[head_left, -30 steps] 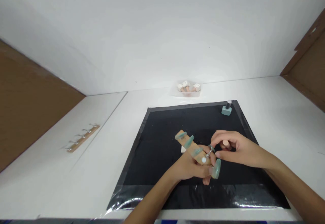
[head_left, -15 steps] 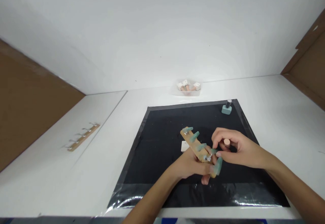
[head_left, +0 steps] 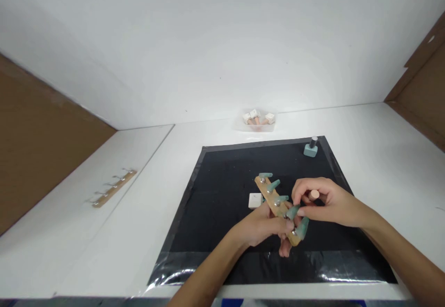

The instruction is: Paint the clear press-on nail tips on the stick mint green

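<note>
My left hand [head_left: 260, 226] is closed around a wooden nail-tip stand [head_left: 269, 197], which is tilted above the black mat. Several long teal false nails [head_left: 274, 186] stick out from its metal posts. My right hand [head_left: 323, 202] curls round a peach cylinder [head_left: 314, 195] that looks like a nail polish cap; its far end is hidden by the fingers. The right thumb and forefinger touch one false nail [head_left: 292, 212] on the stand. A white square block or bottle [head_left: 255, 200] lies on the mat behind my left hand.
A teal nail polish bottle [head_left: 310, 150] with a dark cap stands at the mat's back right corner. Behind the black mat [head_left: 225, 168], a clear tray [head_left: 257, 128] holds several white square bottles with peach caps. Another wooden stand [head_left: 114, 189] with bare posts lies on the left.
My left hand has shifted and turned the stand slightly to the right, so more of the white square shows. The right thumb and forefinger have come up to the false nail.
</note>
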### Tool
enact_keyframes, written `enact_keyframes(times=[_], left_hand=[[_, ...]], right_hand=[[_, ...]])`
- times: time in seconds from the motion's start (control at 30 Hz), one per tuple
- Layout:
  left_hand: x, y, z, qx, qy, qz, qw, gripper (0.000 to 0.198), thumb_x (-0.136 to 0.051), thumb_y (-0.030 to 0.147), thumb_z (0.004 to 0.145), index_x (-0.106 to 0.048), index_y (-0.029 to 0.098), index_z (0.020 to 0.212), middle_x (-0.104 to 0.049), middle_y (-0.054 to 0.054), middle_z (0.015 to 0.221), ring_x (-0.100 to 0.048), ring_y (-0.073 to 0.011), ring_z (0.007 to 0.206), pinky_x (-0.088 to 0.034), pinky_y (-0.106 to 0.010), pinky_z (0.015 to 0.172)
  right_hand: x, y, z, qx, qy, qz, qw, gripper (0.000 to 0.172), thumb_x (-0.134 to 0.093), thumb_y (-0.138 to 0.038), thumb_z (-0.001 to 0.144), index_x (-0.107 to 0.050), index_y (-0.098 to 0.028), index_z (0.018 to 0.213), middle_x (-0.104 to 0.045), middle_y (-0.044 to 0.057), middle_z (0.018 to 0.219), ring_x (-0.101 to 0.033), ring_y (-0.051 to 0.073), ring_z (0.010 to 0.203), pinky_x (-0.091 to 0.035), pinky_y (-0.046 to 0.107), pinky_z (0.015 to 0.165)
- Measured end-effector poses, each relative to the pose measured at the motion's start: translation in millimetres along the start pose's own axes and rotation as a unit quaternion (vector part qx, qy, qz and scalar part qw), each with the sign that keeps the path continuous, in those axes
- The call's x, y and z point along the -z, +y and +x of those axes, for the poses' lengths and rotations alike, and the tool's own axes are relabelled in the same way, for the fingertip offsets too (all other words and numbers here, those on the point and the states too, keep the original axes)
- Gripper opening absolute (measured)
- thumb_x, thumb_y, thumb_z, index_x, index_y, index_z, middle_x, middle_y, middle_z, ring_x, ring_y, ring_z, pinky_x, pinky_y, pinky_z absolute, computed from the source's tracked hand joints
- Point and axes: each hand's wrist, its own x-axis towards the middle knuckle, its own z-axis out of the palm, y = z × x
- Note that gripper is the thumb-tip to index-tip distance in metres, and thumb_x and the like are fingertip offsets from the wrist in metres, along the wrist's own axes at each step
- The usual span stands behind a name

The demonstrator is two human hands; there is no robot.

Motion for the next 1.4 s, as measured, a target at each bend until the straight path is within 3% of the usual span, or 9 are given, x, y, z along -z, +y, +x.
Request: enact_keyframes(times=[0.2, 0.47, 0.6, 0.7, 0.93, 1.2, 1.4], left_hand=[[-0.7, -2, 1, -0.004, 0.002, -0.005, 1.000, 0.034, -0.077, 0.036, 0.062, -0.057, 0.011, 0.074, -0.060, 0.001, 0.054, -0.055, -0.0085, 0.036, -0.045, -0.017, 0.035], [0.5, -3, 0, 0.017, -0.048, -0.034, 0.998, 0.035, -0.079, 0.035, 0.060, -0.059, 0.011, 0.076, -0.062, 0.000, 0.055, -0.058, -0.0108, 0.041, -0.047, -0.020, 0.040], [1.8, -2, -2, 0.003, -0.058, -0.041, 0.997, 0.036, -0.076, 0.039, 0.064, -0.061, 0.010, 0.080, -0.063, -0.001, 0.058, -0.059, -0.0117, 0.042, -0.048, -0.020, 0.040], [-0.5, 0, -3, -0.022, -0.037, -0.027, 0.999, 0.037, -0.073, 0.043, 0.069, -0.060, 0.011, 0.081, -0.063, -0.001, 0.060, -0.059, -0.0111, 0.041, -0.046, -0.020, 0.038], [-5.7, 4, -3, -0.073, -0.012, 0.021, 0.997, 0.033, -0.073, 0.041, 0.071, -0.056, 0.013, 0.078, -0.061, 0.001, 0.058, -0.060, -0.0105, 0.046, -0.048, -0.020, 0.045], [-5.6, 1, 1, -0.152, -0.046, -0.038, 0.987, 0.029, -0.060, 0.032, 0.086, -0.033, 0.024, 0.085, -0.057, 0.009, 0.065, -0.062, -0.0089, 0.046, -0.048, -0.017, 0.044], [-4.4, 0, -1, -0.143, -0.072, -0.027, 0.987, 0.026, -0.058, 0.026, 0.087, -0.033, 0.024, 0.085, -0.053, 0.010, 0.067, -0.060, -0.0074, 0.044, -0.048, -0.016, 0.042]], right_hand=[[1, 2, 0, -0.013, -0.011, 0.019, 1.000, 0.008, -0.065, -0.024, 0.079, -0.061, -0.017, 0.076, -0.049, -0.001, 0.071, -0.037, 0.010, 0.058, -0.031, 0.024, 0.052], [2, 8, 4, -0.041, -0.054, 0.133, 0.989, 0.014, -0.074, -0.026, 0.073, -0.064, -0.016, 0.072, -0.045, -0.005, 0.062, -0.037, 0.007, 0.053, -0.031, 0.022, 0.049], [5, 7, 5, -0.028, -0.049, 0.180, 0.982, 0.013, -0.074, -0.027, 0.073, -0.066, -0.017, 0.076, -0.053, -0.004, 0.064, -0.039, 0.006, 0.052, -0.032, 0.021, 0.048], [8, 3, 4, -0.033, 0.000, 0.190, 0.981, 0.013, -0.074, -0.026, 0.073, -0.069, -0.018, 0.082, -0.061, -0.002, 0.069, -0.043, 0.006, 0.052, -0.036, 0.021, 0.049], [14, -5, 2, -0.031, 0.221, 0.227, 0.948, 0.019, -0.070, -0.035, 0.078, -0.076, -0.022, 0.090, -0.065, 0.002, 0.073, -0.049, 0.009, 0.054, -0.044, 0.025, 0.053], [13, -7, 3, -0.078, 0.308, 0.259, 0.912, 0.025, -0.076, -0.042, 0.070, -0.075, -0.019, 0.082, -0.063, 0.002, 0.071, -0.054, 0.012, 0.062, -0.047, 0.024, 0.060], [12, -9, 3, -0.084, 0.374, 0.252, 0.889, 0.030, -0.072, -0.050, 0.072, -0.062, -0.021, 0.071, -0.065, 0.001, 0.072, -0.057, 0.014, 0.076, -0.046, 0.021, 0.067]])
